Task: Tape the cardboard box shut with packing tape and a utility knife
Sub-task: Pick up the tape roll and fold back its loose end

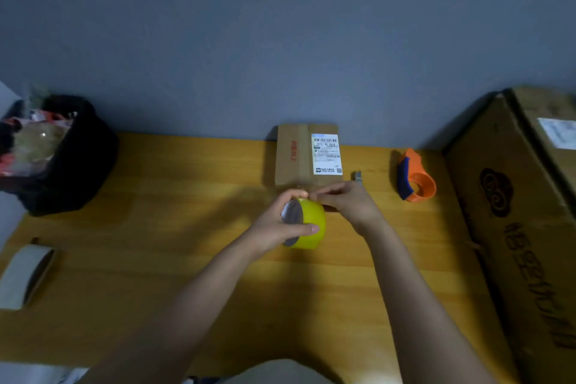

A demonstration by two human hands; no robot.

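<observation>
Both hands sit in the middle of the frame, working the yellow tape roll (307, 223). The left hand (280, 226) is wrapped around it from the left, thumb across the front, so you can see the grey cardboard core facing left. The right hand (346, 203) comes in from the right with its fingertips pinched at the top edge of the roll – looks like it's picking at the loose tape end, though the tape itself is too thin and glossy to make out here.

The thing that matters: the cardboard box (307, 156) lies just above the hands in the frame, flat on the wooden table (156, 259) and pushed back against the grey wall. Its long axis runs up-down in the frame, and a seam or old strip of tape runs the same way down the middle. So I'd guess the tape gets pulled straight up along that line. The right hand is a touch nearer to the box's lower edge.

The box is plain matte brown corrugated board with a white shipping label (326, 154) on its right half and red print on the left. The utility knife (358, 178) (only a small grey bit shows) pokes out just above the right hand, near the box's lower right corner.

Further right is an orange tape dispenser (416, 176) – smooth plastic, curved. A pale roll (25, 276) lies at the far left edge.
</observation>
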